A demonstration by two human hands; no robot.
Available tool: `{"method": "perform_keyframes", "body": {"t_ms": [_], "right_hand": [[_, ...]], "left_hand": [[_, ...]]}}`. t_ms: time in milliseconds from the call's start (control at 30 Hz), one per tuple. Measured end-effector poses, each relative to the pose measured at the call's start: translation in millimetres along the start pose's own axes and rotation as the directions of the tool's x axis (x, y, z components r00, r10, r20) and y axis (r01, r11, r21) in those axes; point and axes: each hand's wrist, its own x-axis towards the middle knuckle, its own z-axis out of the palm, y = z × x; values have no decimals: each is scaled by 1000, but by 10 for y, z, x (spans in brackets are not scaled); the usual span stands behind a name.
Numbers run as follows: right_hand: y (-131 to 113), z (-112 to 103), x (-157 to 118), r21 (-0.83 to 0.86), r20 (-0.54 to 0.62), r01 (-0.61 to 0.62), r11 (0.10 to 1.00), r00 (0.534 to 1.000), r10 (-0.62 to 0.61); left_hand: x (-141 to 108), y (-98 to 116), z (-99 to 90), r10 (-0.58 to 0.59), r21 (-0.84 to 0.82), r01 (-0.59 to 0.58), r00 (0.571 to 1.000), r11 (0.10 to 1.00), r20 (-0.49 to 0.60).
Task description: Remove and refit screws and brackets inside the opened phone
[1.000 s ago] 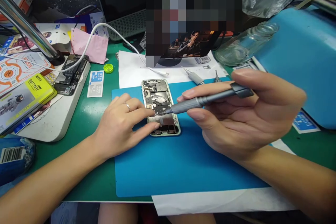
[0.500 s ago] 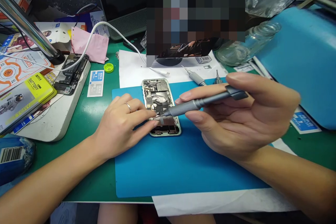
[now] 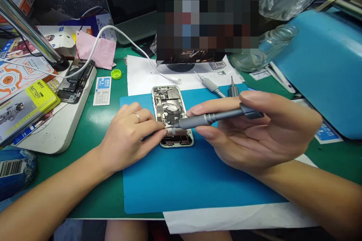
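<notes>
A phone [image 3: 172, 107] with its back off and its inner parts bare lies on the blue mat [image 3: 181, 180]. My right hand [image 3: 263, 131] grips a grey precision screwdriver [image 3: 198, 121], held nearly level across the phone with its thin tip pointing left. At that tip, the thumb and forefinger of my left hand [image 3: 132, 135] are pinched together over the phone's left edge. Whatever lies between those fingertips is too small or hidden to make out; the screwdriver's tip meets them.
Two more screwdrivers, one light grey [image 3: 210, 86] and one dark [image 3: 233, 88], lie behind the mat. A white cable [image 3: 124, 35] arches over the left side. A glass jar [image 3: 263, 51], a pixelated screen [image 3: 206, 19], a second opened phone [image 3: 75, 83] and a yellow battery box [image 3: 31, 107] stand around.
The view has shifted slightly. The screwdriver lies a little flatter, and both hands stay close together over the phone.
</notes>
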Motion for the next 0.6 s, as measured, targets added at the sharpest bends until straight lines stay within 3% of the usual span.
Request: {"method": "perform_keyframes", "body": {"t_ms": [233, 400, 600], "right_hand": [[-3, 72, -46, 34, -140, -32, 999, 989, 36], [-11, 70, -44, 27, -151, -75, 997, 985, 79], [5, 57, -47, 6, -161, -45, 999, 986, 45]], "left_hand": [[-3, -10, -34, 15, -17, -15, 1000, 1000, -2], [-2, -11, -40, 23, -21, -23, 1000, 1000, -1], [-6, -15, -38, -29, -6, 29, 999, 1000, -26]]}}
